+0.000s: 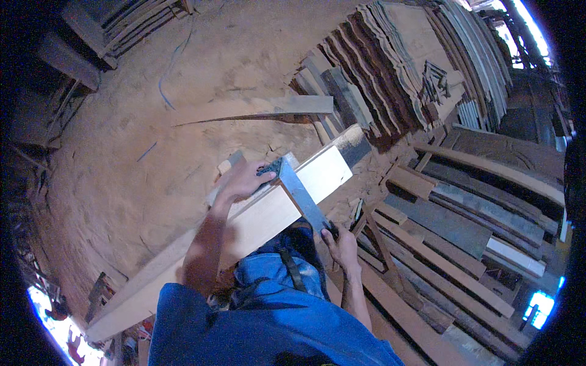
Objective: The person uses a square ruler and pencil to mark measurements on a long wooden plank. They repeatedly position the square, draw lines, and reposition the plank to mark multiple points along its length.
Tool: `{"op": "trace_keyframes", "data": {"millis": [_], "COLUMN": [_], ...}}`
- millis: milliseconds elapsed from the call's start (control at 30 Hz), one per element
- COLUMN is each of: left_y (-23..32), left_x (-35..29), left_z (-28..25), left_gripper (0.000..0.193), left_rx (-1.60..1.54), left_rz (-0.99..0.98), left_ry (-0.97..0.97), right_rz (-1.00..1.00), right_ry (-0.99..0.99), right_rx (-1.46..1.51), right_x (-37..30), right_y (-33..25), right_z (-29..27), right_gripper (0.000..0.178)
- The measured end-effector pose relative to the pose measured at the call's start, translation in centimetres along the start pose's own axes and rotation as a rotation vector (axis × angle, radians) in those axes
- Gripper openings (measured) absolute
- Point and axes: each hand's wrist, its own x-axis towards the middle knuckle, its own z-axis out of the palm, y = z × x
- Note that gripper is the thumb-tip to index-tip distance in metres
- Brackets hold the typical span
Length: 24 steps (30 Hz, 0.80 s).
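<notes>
A long pale board (264,224) lies slantwise in front of me, its far right end brightly lit. Across it rests a try square with a flat metal blade (303,196) and a dark stock (270,171). My left hand (243,179) is closed around the stock at the board's far edge. My right hand (342,249) pinches the blade's near end, just off the board's near edge. Whether the right fingers hold anything else is too small to tell.
Stacked rough planks (378,67) stand at the far right. Several lengths of timber (433,256) lie in rows to my right. A curved plank (262,107) lies on the dusty ground (122,146) beyond the board. Dark beams (73,55) sit at the far left.
</notes>
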Motion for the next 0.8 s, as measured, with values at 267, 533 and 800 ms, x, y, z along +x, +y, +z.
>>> {"op": "trace_keyframes", "data": {"millis": [267, 533, 800], "left_y": [2.6, 7.5, 7.4], "left_x": [3.0, 2.8, 2.0], "left_z": [0.6, -0.3, -2.2], "left_gripper": [0.037, 0.042, 0.043], "left_rx": [-0.145, 0.063, 0.084], "left_rz": [-0.181, -0.073, -0.051], "left_ry": [-0.173, -0.250, -0.339], "right_rz": [0.025, 0.046, 0.350], "right_ry": [-0.122, 0.305, 0.281], "right_rx": [0.145, 0.282, 0.431], "right_x": [4.1, 4.5, 4.6], "right_y": [1.5, 4.3, 0.9], "right_z": [-2.4, -3.5, -6.6], "right_gripper": [0.037, 0.024, 0.044]}}
